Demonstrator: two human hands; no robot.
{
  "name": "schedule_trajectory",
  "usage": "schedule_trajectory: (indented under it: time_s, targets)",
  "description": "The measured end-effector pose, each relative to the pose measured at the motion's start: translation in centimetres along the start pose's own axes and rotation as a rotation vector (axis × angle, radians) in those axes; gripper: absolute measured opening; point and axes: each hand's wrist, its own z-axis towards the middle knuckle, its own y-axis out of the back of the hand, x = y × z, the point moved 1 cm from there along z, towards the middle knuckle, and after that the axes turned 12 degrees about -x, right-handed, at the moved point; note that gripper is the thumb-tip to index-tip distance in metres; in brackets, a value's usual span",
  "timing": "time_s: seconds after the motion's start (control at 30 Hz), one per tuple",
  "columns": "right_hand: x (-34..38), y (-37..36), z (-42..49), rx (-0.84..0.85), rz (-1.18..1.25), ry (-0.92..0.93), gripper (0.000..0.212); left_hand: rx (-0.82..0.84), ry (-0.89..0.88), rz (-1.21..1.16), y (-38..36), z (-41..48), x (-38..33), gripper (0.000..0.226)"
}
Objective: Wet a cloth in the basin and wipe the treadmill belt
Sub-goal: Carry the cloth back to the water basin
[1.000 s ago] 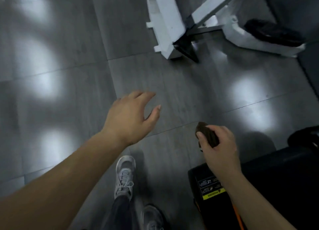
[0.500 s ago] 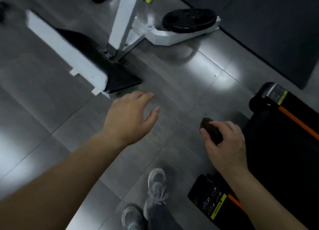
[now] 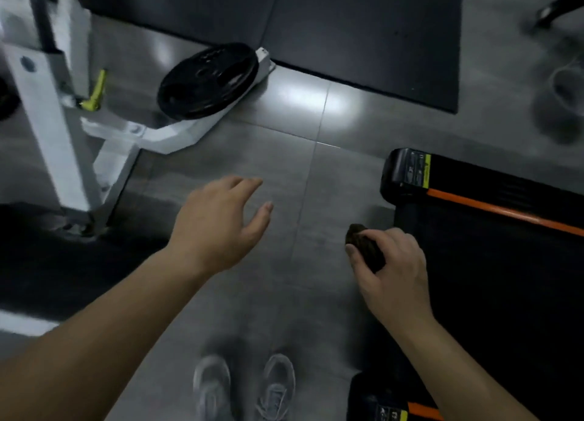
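Both hands hang over the grey tiled floor (image 3: 284, 155). Left hand (image 3: 218, 224) is spread, fingers relaxed, holding nothing. Right hand (image 3: 393, 269) grips a wadded dark cloth (image 3: 363, 247) just at the end of the black treadmill belt (image 3: 505, 278). Grey sneakers (image 3: 246, 386) stand below; a weight plate (image 3: 208, 79) leans on a white frame (image 3: 47, 111).

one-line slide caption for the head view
Right hand grips a dark cloth by the treadmill belt; left hand hovers open over the floor.
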Motion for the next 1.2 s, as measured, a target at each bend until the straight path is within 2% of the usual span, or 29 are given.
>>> schedule_trajectory:
  time_s: [0.23,0.43,0.57,1.0,1.2]
  targets:
    - [-0.6,-1.9,10.3,-0.077,-0.045,-0.158,0.024,0.084,-0.171,-0.010,-1.9,14.8,-0.3,0.063]
    - [-1.7,-6.1,19.3,-0.172,-0.043,-0.310,0.027,0.133,-0.285,-0.018,-4.9,27.5,0.6,0.066]
    - [-2.9,-7.5,25.5,-0.219,-0.014,-0.383,0.028,0.170,-0.344,0.006,-6.6,34.8,-1.2,0.063]
    - [-15.3,-5.5,47.6,-0.350,0.038,-0.580,0.039,0.269,-0.492,-0.002,-14.0,60.4,-17.5,0.067]
    - [-22.4,-2.7,59.1,-0.376,0.001,-0.628,0.038,0.282,-0.558,-0.017,-17.4,71.7,-26.2,0.060]
